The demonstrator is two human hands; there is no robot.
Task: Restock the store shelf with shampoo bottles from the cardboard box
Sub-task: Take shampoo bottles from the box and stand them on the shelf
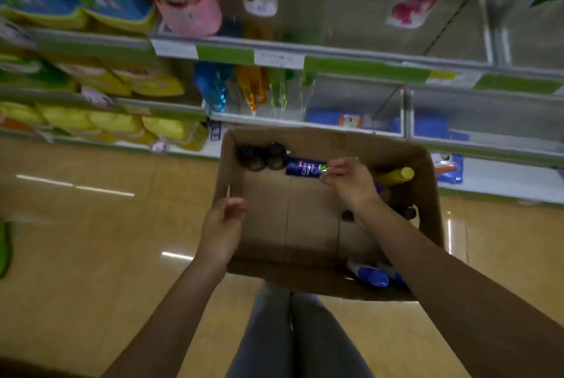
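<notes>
An open cardboard box (314, 225) sits on the floor below the shelves. Inside lie a dark blue shampoo bottle (302, 167), two dark-capped bottles (264, 157) at the far left, a yellow bottle (395, 175) at the right and a white-and-blue bottle (369, 274) near the front. My right hand (348, 179) reaches into the box and pinches the cap end of the dark blue bottle. My left hand (222, 229) hovers at the box's left wall with loosely curled fingers and holds nothing.
Store shelves (366, 70) with green price strips rise behind the box, holding white, pink, blue, orange and green bottles. Yellow and blue refill packs fill the shelves at the left. The middle right shelf shows bare space. My legs stand just in front of the box on a tan floor.
</notes>
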